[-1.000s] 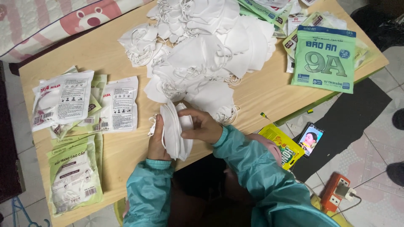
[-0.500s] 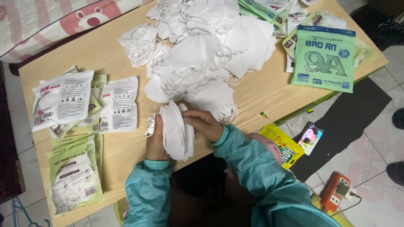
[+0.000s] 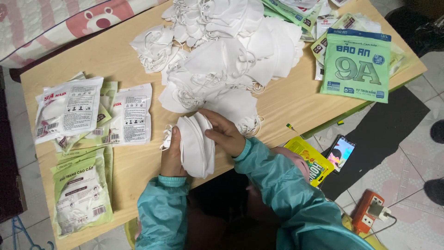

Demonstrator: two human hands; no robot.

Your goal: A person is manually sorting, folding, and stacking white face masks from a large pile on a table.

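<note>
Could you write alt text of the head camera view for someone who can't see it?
Two hands, left hand and right hand, hold a small stack of white face masks over a wooden table, beside a big loose mask pile and sealed packets.

Soft, even, cool light; sharp focus, faint shadows.

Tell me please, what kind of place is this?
Probably a home set up for packing face masks: a low wooden table bears a pile of loose white masks and sealed mask packets, beside patterned bedding.
</note>
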